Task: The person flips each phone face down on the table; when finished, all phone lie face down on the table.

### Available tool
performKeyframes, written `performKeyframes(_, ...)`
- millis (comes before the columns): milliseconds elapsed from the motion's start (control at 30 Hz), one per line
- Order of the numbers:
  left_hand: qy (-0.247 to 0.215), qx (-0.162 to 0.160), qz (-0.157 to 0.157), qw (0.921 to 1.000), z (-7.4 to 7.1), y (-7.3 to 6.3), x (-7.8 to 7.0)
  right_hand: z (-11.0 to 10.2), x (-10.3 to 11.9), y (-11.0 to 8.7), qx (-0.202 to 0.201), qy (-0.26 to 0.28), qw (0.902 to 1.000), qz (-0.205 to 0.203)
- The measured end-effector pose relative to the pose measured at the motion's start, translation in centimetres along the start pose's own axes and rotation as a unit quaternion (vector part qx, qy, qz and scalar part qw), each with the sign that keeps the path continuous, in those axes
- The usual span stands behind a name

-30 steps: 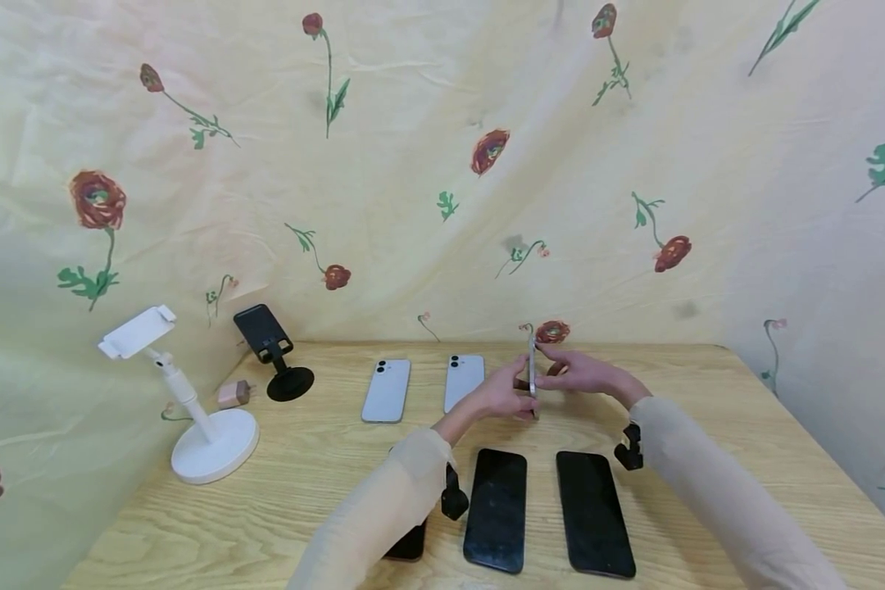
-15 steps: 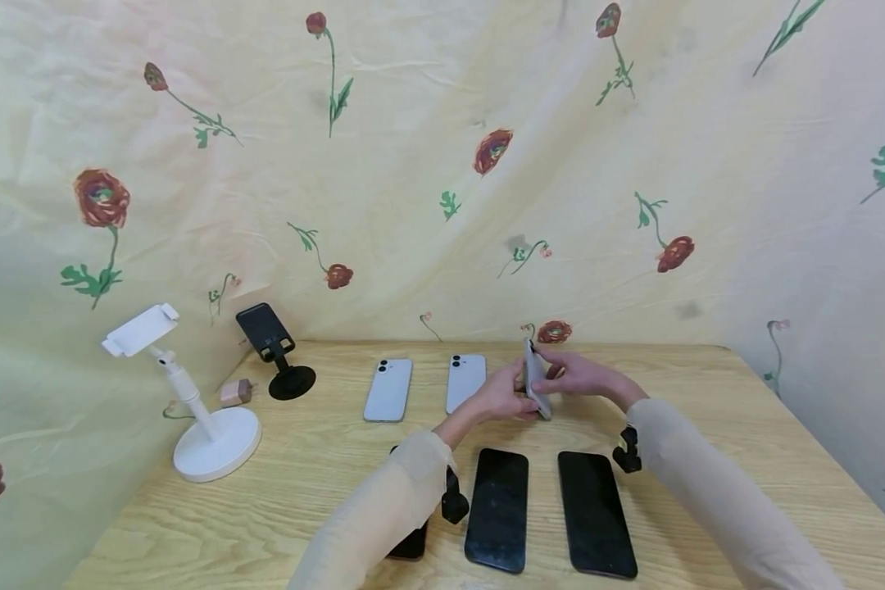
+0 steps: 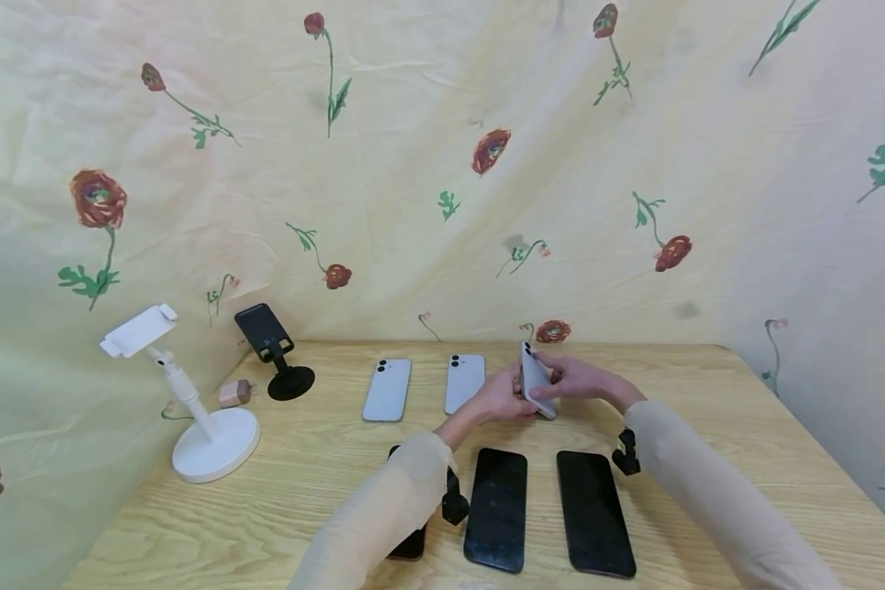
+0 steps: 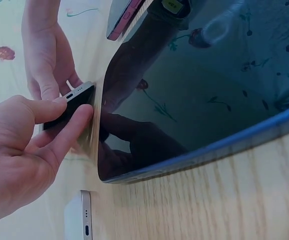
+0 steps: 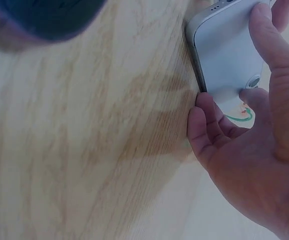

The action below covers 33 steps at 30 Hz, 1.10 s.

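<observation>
A pale smartphone [image 3: 537,383] is held on edge at the back of the table, tilted so that its back with the camera lenses leans to the right. My left hand [image 3: 503,395] pinches its left side; in the left wrist view the thumb lies at the port end and a finger on the dark screen side. My right hand [image 3: 581,378] holds the other side, and in the right wrist view its thumb lies on the pale back [image 5: 229,55] with fingertips close to the wood. Two pale phones, left [image 3: 388,392] and right [image 3: 463,385], lie lens side up nearby.
Two black-screened phones, middle [image 3: 496,512] and right [image 3: 596,515], lie in front; a third phone [image 3: 413,542] is partly under the left sleeve. At left stand a white phone stand [image 3: 216,442], a black phone stand [image 3: 291,382] and a charger plug [image 3: 234,394]. Flowered cloth hangs behind.
The held phone has turned from nearly edge-on to tilted, its pale back coming into sight as its lower edge swings right. Both hands stay almost in place.
</observation>
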<state>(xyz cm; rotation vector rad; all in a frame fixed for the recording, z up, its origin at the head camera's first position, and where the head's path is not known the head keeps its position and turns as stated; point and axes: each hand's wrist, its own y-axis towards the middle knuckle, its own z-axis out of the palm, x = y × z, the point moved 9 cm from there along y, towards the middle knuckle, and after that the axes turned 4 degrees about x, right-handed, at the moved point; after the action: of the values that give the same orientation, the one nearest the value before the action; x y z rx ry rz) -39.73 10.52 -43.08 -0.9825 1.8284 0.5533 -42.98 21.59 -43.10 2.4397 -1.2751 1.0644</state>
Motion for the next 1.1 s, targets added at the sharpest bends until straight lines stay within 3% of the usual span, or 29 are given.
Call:
performKeyframes(133, -0.063, 0.006, -0.025, 0.9977, 0.2, 0.0, 0.7, 0.1, -1.3, 0.5, 0.000, 0.004, 0.9998, 0.020)
performKeyframes(200, -0.069, 0.004, -0.028, 0.9972, 0.3, 0.0, 0.8, 0.1, -1.9, 0.7, -0.001, 0.005, 0.9995, 0.030)
performKeyframes(333, -0.061, 0.002, -0.025, 0.9978, 0.3, 0.2, 0.9, 0.2, -2.1, 0.7, 0.007, 0.002, 0.9989, 0.045)
performKeyframes(567, -0.051, -0.003, -0.036, 0.9981, 0.3, 0.1, 1.1, 0.5, -0.5, -0.1, 0.023, -0.029, 0.9968, 0.070)
performKeyframes(1100, 0.014, -0.029, -0.069, 0.9971, 0.2, 0.3, 1.6, 0.7, 0.2, 0.1, 0.008, -0.082, 0.9928, 0.088)
